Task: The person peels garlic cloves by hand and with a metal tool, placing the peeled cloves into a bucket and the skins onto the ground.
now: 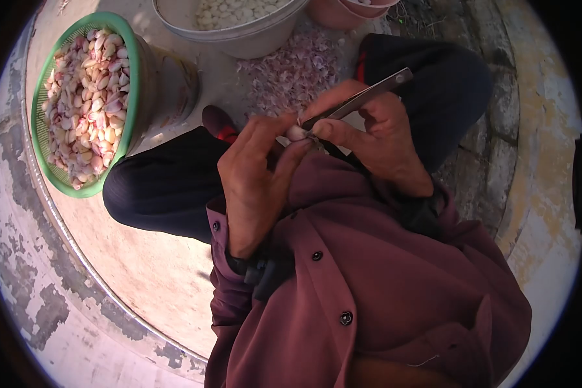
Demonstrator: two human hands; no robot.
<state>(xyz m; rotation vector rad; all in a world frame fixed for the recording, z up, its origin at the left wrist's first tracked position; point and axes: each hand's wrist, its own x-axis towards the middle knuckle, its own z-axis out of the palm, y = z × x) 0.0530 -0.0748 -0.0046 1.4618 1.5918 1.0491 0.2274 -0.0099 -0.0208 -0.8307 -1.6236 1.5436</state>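
Observation:
Near the middle of the head view, my left hand [255,171] pinches a garlic clove [296,133] between thumb and fingertips. Just to its right, my right hand [381,132] is closed around a small knife [368,89]. The knife's handle end points up and right, and its other end meets the clove. My right thumb lies against the knife close to the clove. Both hands are above my lap, their fingertips almost touching.
A green basket [136,84] heaped with unpeeled cloves stands at the left. At the top are a white bucket [258,39] of peeled cloves and a pink container [336,14]. Garlic skins [291,74] litter the ground between my legs.

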